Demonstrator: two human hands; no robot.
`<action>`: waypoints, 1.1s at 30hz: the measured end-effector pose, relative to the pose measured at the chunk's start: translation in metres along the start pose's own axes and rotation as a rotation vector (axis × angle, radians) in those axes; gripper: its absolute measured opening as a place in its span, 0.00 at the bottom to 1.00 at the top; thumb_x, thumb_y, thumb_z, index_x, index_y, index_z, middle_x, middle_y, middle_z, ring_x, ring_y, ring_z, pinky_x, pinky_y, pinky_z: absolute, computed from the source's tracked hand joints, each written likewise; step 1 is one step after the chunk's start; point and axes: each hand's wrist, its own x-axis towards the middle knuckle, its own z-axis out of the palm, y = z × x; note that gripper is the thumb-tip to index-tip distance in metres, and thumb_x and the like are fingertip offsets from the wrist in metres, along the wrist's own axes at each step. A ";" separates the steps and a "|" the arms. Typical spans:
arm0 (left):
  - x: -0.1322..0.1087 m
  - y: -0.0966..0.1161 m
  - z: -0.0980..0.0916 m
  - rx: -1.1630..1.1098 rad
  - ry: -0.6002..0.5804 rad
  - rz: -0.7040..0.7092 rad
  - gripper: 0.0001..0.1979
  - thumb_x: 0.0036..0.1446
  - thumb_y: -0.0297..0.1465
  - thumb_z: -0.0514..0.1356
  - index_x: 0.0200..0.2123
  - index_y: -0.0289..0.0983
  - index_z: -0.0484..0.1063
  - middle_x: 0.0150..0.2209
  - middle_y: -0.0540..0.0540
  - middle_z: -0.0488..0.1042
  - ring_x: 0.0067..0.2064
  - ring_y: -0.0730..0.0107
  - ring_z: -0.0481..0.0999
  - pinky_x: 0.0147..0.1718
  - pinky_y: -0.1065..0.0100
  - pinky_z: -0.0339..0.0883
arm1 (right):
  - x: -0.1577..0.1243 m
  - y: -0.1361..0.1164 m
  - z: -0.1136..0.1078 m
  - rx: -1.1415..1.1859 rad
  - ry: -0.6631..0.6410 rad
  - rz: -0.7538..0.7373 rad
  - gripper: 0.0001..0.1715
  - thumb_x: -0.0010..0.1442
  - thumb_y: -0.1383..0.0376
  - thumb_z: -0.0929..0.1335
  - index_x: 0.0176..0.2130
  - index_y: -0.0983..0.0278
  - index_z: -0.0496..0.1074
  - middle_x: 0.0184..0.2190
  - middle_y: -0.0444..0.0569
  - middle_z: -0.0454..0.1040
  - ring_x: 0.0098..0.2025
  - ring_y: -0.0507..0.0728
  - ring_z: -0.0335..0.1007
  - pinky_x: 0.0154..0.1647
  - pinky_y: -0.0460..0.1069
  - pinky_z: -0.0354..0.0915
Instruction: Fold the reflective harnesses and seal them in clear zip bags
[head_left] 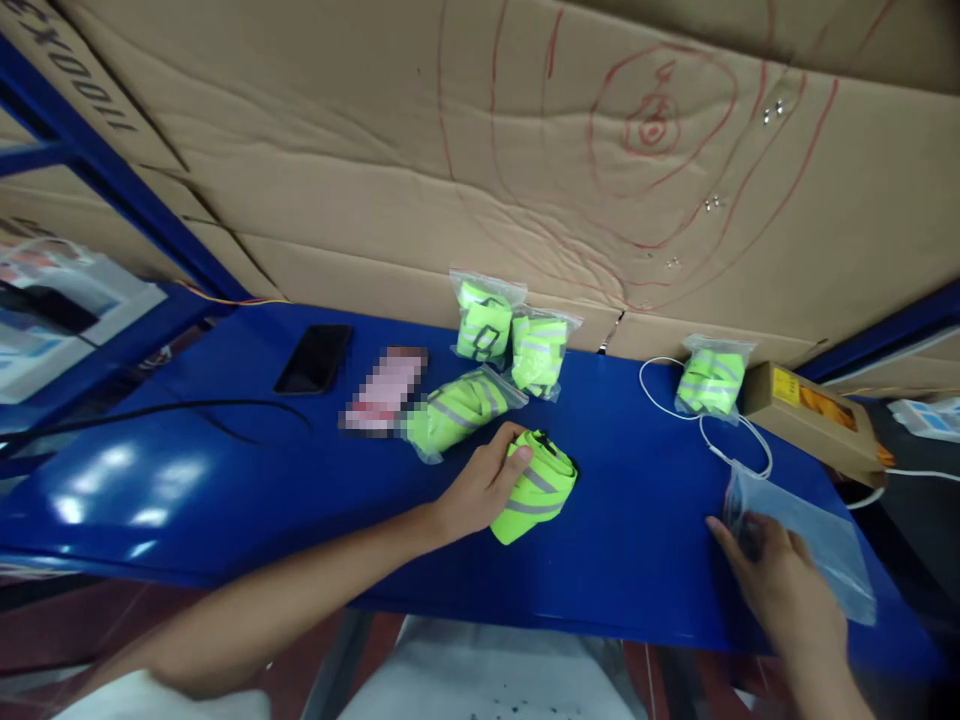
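My left hand (484, 487) grips a folded neon-yellow reflective vest (538, 490) with grey stripes, thumb on top, over the front middle of the table. At the right, my right hand (784, 580) rests on a clear zip bag (825, 545). Its thumb stands apart from the curled fingers, which touch the bag near one end; the fingertips are partly hidden. Just behind the left hand lies a bagged yellow vest (457, 412). Two more bagged vests, one (484, 325) and another (538, 352), lean near the cardboard. Another bagged vest (712, 380) sits at the back right.
The blue table (622, 520) backs onto a cardboard wall (337, 150) with red drawn rings. A black phone (313, 358) and a blurred-out pink item (386, 390) lie left. A white cable (757, 450) and an open cardboard box (814, 420) are at right; a black cable (187, 405) crosses the left.
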 end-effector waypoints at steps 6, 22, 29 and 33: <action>0.001 0.001 0.000 -0.066 -0.075 -0.136 0.25 0.69 0.55 0.51 0.48 0.38 0.64 0.23 0.56 0.65 0.23 0.73 0.64 0.21 0.72 0.53 | -0.028 -0.017 0.008 0.387 0.148 -0.051 0.34 0.59 0.38 0.68 0.51 0.59 0.76 0.38 0.52 0.81 0.40 0.67 0.79 0.40 0.56 0.70; 0.002 -0.008 0.009 -0.479 -0.096 -0.141 0.32 0.57 0.51 0.69 0.56 0.38 0.67 0.49 0.42 0.76 0.48 0.62 0.77 0.47 0.62 0.74 | -0.018 -0.182 0.001 0.607 -0.176 -1.099 0.16 0.69 0.72 0.66 0.53 0.61 0.75 0.41 0.49 0.75 0.40 0.54 0.76 0.41 0.47 0.71; 0.006 -0.004 0.003 -0.421 -0.105 -0.064 0.24 0.62 0.47 0.65 0.54 0.38 0.73 0.51 0.43 0.79 0.52 0.58 0.78 0.51 0.61 0.73 | -0.019 -0.178 -0.003 0.881 -0.164 -0.966 0.16 0.70 0.70 0.67 0.52 0.55 0.79 0.40 0.47 0.76 0.40 0.51 0.74 0.40 0.45 0.71; 0.007 -0.007 0.006 -0.413 -0.044 -0.090 0.26 0.61 0.47 0.66 0.56 0.38 0.71 0.52 0.42 0.79 0.52 0.58 0.78 0.51 0.61 0.73 | -0.026 -0.179 0.000 0.842 -0.060 -1.044 0.18 0.70 0.73 0.67 0.55 0.57 0.77 0.40 0.47 0.76 0.40 0.51 0.75 0.41 0.46 0.71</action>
